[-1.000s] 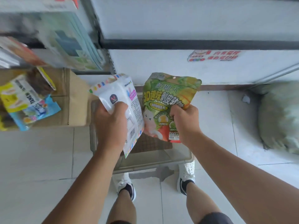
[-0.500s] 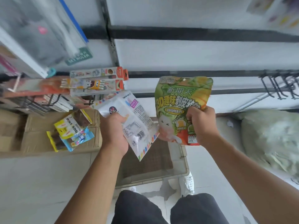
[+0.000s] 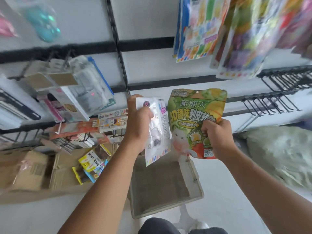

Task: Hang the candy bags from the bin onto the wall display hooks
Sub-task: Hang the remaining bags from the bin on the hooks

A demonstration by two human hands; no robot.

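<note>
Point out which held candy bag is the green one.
The green bag in the right hand; the left hand grips a white bag.

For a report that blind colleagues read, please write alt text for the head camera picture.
A person's left hand grips a white plastic candy bag and the right hand grips a green printed candy pouch, both held before a white wall with empty black metal hooks. Below stands a grey plastic bin.
</note>
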